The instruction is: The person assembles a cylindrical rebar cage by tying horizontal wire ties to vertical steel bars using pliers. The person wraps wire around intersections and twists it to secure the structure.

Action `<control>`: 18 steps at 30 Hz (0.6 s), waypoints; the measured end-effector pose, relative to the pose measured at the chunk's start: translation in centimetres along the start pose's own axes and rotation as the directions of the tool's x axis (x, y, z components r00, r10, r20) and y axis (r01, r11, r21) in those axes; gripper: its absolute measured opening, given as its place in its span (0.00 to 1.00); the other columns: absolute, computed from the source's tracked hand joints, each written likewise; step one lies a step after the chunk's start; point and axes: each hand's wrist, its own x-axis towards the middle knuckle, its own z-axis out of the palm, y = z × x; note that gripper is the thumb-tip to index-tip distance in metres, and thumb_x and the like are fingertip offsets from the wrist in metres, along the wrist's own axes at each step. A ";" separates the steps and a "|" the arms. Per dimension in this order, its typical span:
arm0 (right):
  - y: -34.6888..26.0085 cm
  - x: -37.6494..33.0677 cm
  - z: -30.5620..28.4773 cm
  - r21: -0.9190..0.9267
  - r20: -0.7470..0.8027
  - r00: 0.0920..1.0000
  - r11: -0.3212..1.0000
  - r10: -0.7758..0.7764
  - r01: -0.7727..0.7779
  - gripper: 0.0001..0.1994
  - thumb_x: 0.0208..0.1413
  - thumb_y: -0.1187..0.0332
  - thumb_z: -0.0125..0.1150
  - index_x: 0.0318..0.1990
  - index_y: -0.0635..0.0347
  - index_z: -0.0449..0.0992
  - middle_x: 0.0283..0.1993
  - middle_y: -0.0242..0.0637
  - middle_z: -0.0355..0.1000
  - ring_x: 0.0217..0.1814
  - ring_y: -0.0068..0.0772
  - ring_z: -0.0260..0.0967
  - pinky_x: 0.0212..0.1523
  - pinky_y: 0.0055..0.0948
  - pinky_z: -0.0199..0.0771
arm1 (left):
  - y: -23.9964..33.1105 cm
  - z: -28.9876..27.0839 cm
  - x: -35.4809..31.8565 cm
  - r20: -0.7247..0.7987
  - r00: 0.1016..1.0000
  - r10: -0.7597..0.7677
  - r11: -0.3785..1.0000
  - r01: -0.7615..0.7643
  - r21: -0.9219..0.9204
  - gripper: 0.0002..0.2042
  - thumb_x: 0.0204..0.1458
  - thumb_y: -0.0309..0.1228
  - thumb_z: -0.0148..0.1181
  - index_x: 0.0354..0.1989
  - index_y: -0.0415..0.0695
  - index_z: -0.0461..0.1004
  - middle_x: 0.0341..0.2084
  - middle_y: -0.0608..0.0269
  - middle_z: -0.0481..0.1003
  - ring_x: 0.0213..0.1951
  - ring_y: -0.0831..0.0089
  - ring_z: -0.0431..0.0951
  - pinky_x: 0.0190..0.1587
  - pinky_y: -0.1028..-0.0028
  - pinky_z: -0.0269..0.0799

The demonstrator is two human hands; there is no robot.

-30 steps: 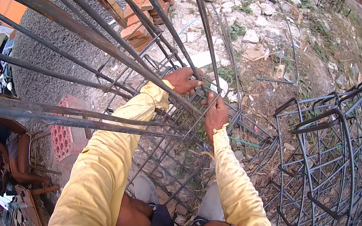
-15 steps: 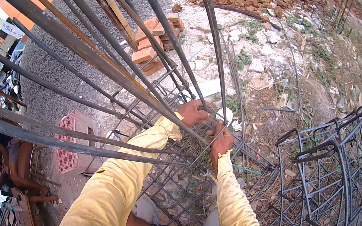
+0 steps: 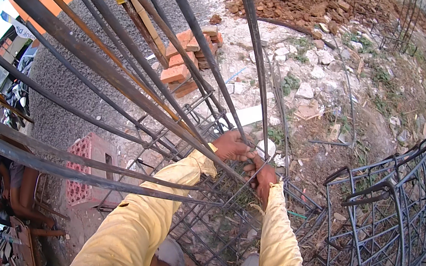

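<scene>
Both my hands meet at a far corner of a steel rebar cage [image 3: 198, 204], whose long upright rods fan toward the upper left of the head view. My left hand [image 3: 234, 147] is closed, fingers pinched beside a thick upright rebar [image 3: 256, 67]. Just below and to its right, my right hand [image 3: 262, 179] curls with bent fingers behind a thin steel rod, its fingertips near those of the left. Whatever is pinched between the fingers is too small or hidden to make out. Yellow sleeves cover both forearms.
A second rebar cage [image 3: 390, 219] lies at the right. Left of my arms stands a pinkish perforated block [image 3: 85, 171]; stacked orange bricks [image 3: 179, 65] are beyond. Rubble [image 3: 305, 89] and an earth heap [image 3: 302, 4] lie farther off. A seated person [image 3: 18, 188] is at lower left.
My right hand has turned and curled, its fingers drawing in below the left hand. The left hand stays by the same rods. The whole view has shifted slightly.
</scene>
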 end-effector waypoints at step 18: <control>4.6 -11.6 -11.8 -0.385 0.303 0.943 0.887 -0.139 0.254 0.10 0.60 0.63 0.63 0.39 0.62 0.76 0.27 0.28 0.72 0.25 0.18 0.66 0.27 0.21 0.66 | -1.3 -0.4 0.5 -0.009 1.000 0.026 0.975 -0.028 -0.220 0.15 0.59 0.23 0.54 0.53 0.33 0.65 0.45 0.46 0.76 0.45 0.61 0.82 0.43 0.72 0.85</control>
